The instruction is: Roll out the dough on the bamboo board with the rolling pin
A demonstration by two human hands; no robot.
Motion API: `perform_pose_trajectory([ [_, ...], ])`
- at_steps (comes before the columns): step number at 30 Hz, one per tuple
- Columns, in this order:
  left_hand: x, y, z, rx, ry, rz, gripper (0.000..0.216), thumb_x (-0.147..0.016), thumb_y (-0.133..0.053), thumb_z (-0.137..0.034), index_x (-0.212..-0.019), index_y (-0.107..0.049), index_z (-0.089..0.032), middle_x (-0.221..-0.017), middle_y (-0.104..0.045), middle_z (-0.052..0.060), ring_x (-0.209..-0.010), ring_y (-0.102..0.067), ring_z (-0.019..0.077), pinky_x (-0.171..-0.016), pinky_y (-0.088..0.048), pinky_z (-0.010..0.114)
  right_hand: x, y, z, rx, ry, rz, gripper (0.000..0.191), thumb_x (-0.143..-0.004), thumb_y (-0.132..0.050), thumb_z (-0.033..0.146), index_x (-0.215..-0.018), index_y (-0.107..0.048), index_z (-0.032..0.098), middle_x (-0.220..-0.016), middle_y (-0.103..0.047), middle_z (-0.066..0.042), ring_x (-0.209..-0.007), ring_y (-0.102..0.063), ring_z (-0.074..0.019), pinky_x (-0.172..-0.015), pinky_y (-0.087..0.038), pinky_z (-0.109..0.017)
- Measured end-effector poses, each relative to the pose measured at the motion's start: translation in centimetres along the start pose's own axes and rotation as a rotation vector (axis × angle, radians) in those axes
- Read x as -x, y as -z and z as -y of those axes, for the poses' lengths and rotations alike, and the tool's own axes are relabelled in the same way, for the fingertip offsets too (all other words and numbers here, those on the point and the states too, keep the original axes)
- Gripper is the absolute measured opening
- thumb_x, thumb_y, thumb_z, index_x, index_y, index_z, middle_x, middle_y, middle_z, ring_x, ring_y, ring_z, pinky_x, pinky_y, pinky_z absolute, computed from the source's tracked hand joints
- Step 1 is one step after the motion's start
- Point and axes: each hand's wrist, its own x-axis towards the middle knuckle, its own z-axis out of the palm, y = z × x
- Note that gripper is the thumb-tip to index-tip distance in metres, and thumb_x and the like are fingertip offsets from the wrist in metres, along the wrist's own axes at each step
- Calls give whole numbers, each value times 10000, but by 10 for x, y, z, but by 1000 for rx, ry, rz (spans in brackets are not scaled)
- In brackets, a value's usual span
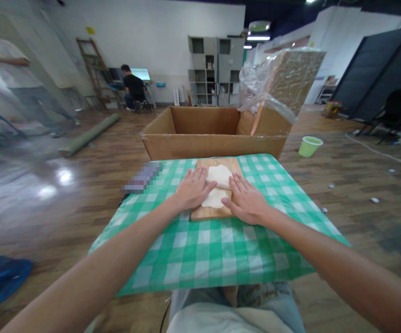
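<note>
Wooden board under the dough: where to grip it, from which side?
Probably the near edge of the wooden board, coming from the person's side. It lies flat on the checked cloth; a bare strip separates that edge from the dough, while the left hand and right hand crowd the sides.

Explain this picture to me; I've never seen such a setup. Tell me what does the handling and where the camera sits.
There is no machine here, only a person's two bare hands. The single picture comes from a camera worn on that person's head, looking forward and down. On the green-and-white checked tablecloth lie a wooden board and, toward the left, a blurred greyish object. The board bears something pale, flat and dough-like. The left hand and right hand are at either side of it, palms down, fingers outstretched. Whether they press on anything else there, I cannot tell.
</note>
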Motion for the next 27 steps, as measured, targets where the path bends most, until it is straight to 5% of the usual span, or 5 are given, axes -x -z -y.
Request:
perform_pose_trajectory([
  [5,8,21,1,85,-31,39,648,-1091,-235,-532,-1436,-599,-120,-1529,-600,183,-1465,-508,305,-1262,-282,477,2,3,-6,-42,57,1,804,-1077,-308,610,-1620,-395,24,-1662,-409,-246,-1582,-342,-346,-1291,-303,-527],
  [11,-22,35,19,393,60,140,611,-1066,-291,-559,-1064,-770,-180,-1157,-792,106,-1060,-724,275,-973,-523,382,-21,-5,-32,-62,35,-61,427,-1070,-393,298,-1381,-647,155,-1485,-630,-192,-1436,-549,-339,-1186,-456,-527],
  [18,-88,36,30,371,41,145,464,-987,-485,-473,-1224,-746,-171,-1293,-758,115,-1150,-712,291,-953,-527,356,-13,5,-64,-13,115,-75,334,-1058,-403,272,-1274,-642,184,-1509,-586,-203,-1436,-529,-347,-1179,-472,-545],
  [23,-134,20,29,203,56,283,576,-834,-711,-529,-1244,-717,-125,-1304,-736,178,-1141,-711,333,-893,-541,351,29,28,-121,7,-35,-64,252,-1063,-410,351,-1053,-638,243,-1354,-643,-173,-1231,-644,-336,-1027,-559,-512],
  [27,-150,12,25,87,62,384,629,-723,-774,-631,-1114,-741,-139,-1208,-756,183,-1050,-722,336,-813,-525,336,50,28,-168,-13,-201,-119,235,-1046,-436,414,-954,-582,254,-1022,-670,-156,-903,-678,-317,-833,-569,-489],
])
